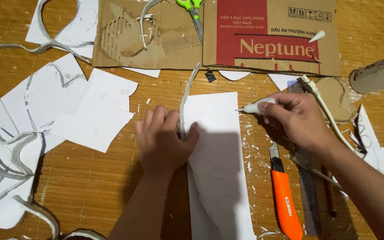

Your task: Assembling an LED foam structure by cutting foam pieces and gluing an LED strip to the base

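My left hand (163, 140) grips a long thin grey-white strip (186, 95) that stands on edge along the left side of a white sheet (214, 115). The strip curves up toward the cardboard. My right hand (292, 118) holds a small white pointed tool (254, 107) with its tip at the sheet's right edge, and a white cable (323, 104) runs from it across my wrist. Part of the sheet lies in the shadow of my hands.
An orange utility knife (285, 202) and a ruler (310, 195) lie right of the sheet. Flat brown cardboard (165, 49) with green-handled scissors (192, 11) lies at the top. White paper offcuts (94, 111) and curled strips (5, 151) cover the left. A white tube (378, 73) lies far right.
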